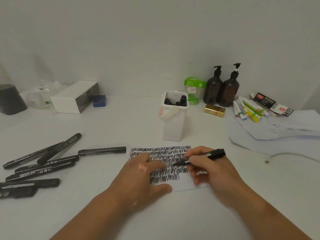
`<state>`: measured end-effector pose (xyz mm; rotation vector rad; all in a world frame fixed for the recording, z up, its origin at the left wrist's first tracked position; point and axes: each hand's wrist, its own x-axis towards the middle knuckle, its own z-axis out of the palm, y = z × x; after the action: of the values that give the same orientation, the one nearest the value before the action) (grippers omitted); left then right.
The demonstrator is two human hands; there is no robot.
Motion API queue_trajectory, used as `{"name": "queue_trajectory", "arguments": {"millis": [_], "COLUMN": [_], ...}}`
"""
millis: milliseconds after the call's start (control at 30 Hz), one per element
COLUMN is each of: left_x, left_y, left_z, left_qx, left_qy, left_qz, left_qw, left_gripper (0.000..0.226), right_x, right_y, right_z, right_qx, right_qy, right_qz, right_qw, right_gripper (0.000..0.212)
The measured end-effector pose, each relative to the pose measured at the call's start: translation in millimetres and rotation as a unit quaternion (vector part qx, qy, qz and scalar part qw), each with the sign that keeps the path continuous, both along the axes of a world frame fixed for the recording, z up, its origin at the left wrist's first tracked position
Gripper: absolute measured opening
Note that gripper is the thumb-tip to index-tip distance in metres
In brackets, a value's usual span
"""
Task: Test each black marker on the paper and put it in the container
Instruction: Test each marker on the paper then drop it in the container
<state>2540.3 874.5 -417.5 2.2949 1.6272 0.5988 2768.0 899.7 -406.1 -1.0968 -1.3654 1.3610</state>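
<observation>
Black marker (214,153) pinched in right hand (210,168); tip on paper (185,185) left of the fingers, rear end jutting up-right. Left hand (138,172) flat, fingers straight, pressing paper. Container (173,129) stands just behind the paper, capped markers inside.

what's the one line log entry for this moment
phase: testing; right hand: holds marker, tip on paper; left hand: presses paper; container: holds markers; loose markers: left of paper
</observation>
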Motion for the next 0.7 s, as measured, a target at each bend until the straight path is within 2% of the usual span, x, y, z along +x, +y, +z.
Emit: {"name": "queue_trajectory", "arguments": {"millis": [100, 267, 533, 700], "left_x": [-5.3, -10.2, -10.0, -11.2], "left_y": [0.5, 2.5, 3.7, 5.4], "left_z": [2.8, 4.7, 3.9, 1.6], "left_qx": [-0.015, -0.033, -0.033, -0.030], "left_qy": [0.018, 0.027, 0.037, 0.039], "left_qz": [0.002, 0.002, 0.005, 0.003], "left_qw": [1.000, 0.999, 0.999, 0.999], "left_gripper": [0.060, 0.059, 0.061, 0.062], "right_x": [-1.7, -2.2, -2.1, -1.1], "right_y": [-0.2, -1.6, -3.0, -2.7], "right_z": [-2.8, -2.4, -4.3, -3.2], "right_qx": [0.028, 0.045, 0.074, 0.079], "right_qy": [-0.136, -0.218, -0.261, -0.271], "right_qz": [-0.039, -0.046, -0.035, -0.022], "right_qw": [0.990, 0.974, 0.962, 0.959], "right_gripper": [0.028, 0.022, 0.014, 0.017]}}
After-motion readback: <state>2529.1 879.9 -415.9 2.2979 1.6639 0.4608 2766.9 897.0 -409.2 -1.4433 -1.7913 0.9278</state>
